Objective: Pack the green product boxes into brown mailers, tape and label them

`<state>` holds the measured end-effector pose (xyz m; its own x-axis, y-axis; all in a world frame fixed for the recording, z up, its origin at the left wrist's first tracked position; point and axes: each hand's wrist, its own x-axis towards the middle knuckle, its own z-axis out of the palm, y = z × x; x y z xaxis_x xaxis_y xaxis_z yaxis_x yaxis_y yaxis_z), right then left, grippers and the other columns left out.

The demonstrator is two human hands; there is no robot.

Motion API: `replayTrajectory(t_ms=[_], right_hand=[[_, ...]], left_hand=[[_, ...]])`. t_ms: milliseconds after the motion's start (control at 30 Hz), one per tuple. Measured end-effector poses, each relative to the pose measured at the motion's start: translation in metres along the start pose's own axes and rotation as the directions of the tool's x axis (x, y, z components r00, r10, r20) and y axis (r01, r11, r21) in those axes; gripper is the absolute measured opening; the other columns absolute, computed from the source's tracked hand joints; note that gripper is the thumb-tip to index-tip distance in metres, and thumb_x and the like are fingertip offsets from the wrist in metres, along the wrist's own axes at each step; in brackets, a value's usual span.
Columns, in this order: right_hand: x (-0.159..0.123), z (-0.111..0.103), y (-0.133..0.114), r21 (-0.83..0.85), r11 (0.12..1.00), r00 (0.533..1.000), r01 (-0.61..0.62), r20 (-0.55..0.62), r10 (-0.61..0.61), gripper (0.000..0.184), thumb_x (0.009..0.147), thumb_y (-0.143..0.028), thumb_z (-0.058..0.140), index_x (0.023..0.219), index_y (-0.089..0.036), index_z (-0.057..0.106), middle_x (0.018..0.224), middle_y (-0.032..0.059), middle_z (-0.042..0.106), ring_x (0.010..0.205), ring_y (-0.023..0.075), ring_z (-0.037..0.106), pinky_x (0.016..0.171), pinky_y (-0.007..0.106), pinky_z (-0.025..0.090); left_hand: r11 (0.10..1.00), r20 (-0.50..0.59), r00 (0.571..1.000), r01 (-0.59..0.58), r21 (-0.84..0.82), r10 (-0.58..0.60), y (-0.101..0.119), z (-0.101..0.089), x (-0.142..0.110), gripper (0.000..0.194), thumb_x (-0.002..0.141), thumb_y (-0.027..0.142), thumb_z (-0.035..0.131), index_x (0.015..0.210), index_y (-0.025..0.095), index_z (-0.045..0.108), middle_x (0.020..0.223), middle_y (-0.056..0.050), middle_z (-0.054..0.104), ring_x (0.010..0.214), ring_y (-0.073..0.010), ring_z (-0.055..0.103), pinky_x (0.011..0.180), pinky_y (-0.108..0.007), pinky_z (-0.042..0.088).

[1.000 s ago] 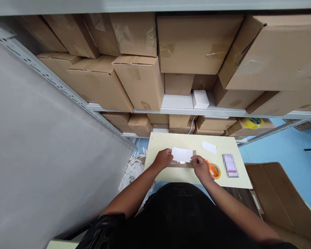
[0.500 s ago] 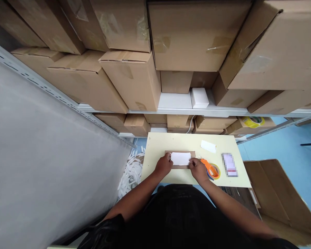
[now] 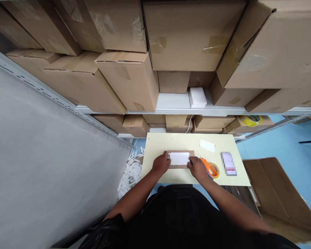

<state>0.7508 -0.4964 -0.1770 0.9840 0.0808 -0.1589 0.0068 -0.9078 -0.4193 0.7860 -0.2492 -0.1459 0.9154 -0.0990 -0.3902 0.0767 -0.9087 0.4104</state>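
Note:
A white label-like sheet lies on a flat brown cardboard piece at the front of the pale yellow table. My left hand is closed at the sheet's left end, thumb and fingers bent against it and the cardboard. At the right end, my right hand is likewise closed, its fingertips pinching the sheet's edge. Just right of that hand rest an orange tape dispenser and a yellow roll of tape. Another white slip lies farther back.
A blurred-out flat item lies at the table's right side. Shelves stacked with cardboard boxes rise behind it. White paper strips are heaped at the left by the wall. A large open carton stands right.
Both hands stay at the two ends of the white sheet, with the fingers shifted slightly against its edges. The whole view has moved a little.

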Motion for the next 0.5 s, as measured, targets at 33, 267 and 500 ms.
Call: replayTrajectory(t_ms=[33,267,500], right_hand=[[-0.001,-0.002,0.002,-0.022,0.999,0.999,0.031,-0.01,-0.031,0.032,0.096,-0.025,0.051,0.118,-0.017,0.073,0.112,0.0139,0.071,0.107,0.029,0.063,0.096,0.039,0.047],[-0.003,-0.01,-0.007,-0.15,0.935,0.943,0.321,-0.042,-0.33,0.045,0.102,-0.035,0.048,0.141,-0.017,0.062,0.151,0.0164,0.054,0.14,0.0346,0.045,0.115,0.048,0.036],[0.0,0.003,-0.006,-0.176,0.95,0.965,0.259,0.02,-0.26,0.052,0.101,-0.033,0.047,0.15,-0.014,0.052,0.154,0.0196,0.051,0.144,0.0357,0.042,0.116,0.052,0.034]], left_hand=[[0.998,-0.029,0.998,-0.06,0.02,0.06,-0.001,-0.001,-0.002,0.024,0.095,0.03,0.056,0.117,0.022,0.064,0.106,-0.01,0.073,0.101,-0.0273,0.066,0.084,-0.035,0.048],[0.858,-0.166,0.845,-0.479,0.185,0.508,-0.001,0.017,-0.007,0.035,0.096,0.018,0.054,0.129,0.019,0.066,0.14,-0.012,0.062,0.139,-0.0319,0.047,0.117,-0.049,0.034],[0.887,-0.207,0.866,-0.42,0.193,0.455,-0.021,0.043,-0.006,0.051,0.101,0.027,0.05,0.15,0.016,0.05,0.16,-0.013,0.046,0.152,-0.0313,0.036,0.121,-0.048,0.033]])
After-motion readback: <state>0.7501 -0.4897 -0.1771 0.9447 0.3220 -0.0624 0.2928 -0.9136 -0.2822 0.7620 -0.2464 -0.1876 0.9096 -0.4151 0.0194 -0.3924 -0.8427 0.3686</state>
